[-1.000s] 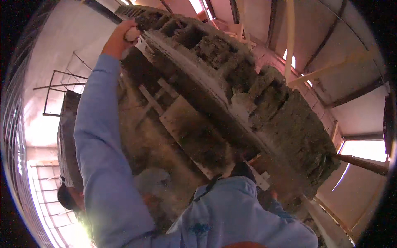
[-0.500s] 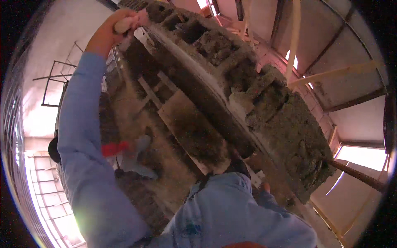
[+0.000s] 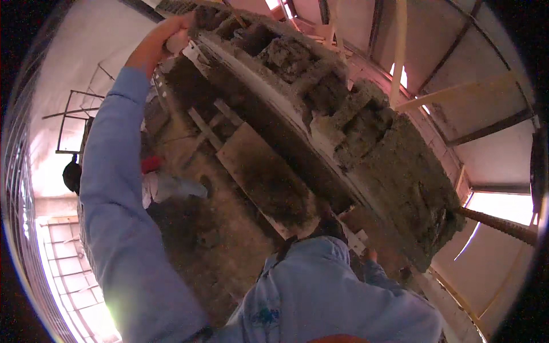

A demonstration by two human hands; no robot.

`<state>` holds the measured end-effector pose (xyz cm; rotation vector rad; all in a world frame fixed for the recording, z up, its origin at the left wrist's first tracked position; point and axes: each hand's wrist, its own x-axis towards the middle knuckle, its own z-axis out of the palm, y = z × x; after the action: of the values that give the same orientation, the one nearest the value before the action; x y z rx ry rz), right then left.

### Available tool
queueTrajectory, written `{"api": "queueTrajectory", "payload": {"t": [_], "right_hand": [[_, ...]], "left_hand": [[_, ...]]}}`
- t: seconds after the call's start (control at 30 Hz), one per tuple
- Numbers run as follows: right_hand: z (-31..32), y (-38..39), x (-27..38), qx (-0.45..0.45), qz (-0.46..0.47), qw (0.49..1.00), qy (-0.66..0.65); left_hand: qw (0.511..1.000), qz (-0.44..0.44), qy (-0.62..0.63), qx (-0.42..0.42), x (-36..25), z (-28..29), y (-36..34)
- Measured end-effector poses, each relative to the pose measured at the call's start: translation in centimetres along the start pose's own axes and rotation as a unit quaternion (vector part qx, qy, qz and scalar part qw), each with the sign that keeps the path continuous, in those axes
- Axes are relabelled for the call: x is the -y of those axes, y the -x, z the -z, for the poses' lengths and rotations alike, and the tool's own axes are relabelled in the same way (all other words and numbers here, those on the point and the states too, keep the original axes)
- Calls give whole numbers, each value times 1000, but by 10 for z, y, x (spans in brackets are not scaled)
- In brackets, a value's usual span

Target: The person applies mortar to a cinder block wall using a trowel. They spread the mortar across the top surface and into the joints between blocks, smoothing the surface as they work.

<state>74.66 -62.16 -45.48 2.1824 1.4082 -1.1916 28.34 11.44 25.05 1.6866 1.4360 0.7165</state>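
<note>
My left arm reaches up to the far end of a rough hollow-block wall (image 3: pixel 400 160). There my left hand (image 3: pixel 169 40) is closed, fingers curled by the wall's corner. Just beside it a pale, narrow piece (image 3: pixel 197 57) sticks out along the wall's side; what exactly the fingers grip is hidden. My right hand (image 3: pixel 372 255), low by the near part of the wall, shows only in part. It lies next to a small white piece (image 3: pixel 357 241); its fingers are mostly hidden. Grey mortar fills or covers several cavities along the wall's top.
Below me a dirty board platform (image 3: pixel 266 177) runs alongside the wall, with wooden bars (image 3: pixel 206 128) at its far end. A co-worker's pale-clad leg (image 3: pixel 180 187) and red clothing (image 3: pixel 150 164) show lower left. A ribbed steel bar (image 3: pixel 497 224) juts out at the right; slanting timber (image 3: pixel 457 98) stands behind.
The view has shifted slightly. The co-worker below has moved up and left in the picture. My hands remain near the same two places along the wall.
</note>
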Motion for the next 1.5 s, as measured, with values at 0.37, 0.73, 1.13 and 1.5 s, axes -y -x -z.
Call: {"api": "queueTrajectory", "payload": {"t": [0.37, 0.73, 1.13, 1.5], "right_hand": [[6, -22, 32, -48, 70, 996, -25], [-49, -57, -53, -86, 198, 976, -10], [46, 47, 29, 128, -101, 893, -419], [-4, -85, 58, 82, -217, 939, -255]], "left_hand": [[983, 25, -19, -183, 5, -11, 88], [958, 209, 25, -195, 326, -100, 357], [818, 414, 223, -331, 601, -264, 548], [731, 621, 184, -215, 932, -716, 746]]}}
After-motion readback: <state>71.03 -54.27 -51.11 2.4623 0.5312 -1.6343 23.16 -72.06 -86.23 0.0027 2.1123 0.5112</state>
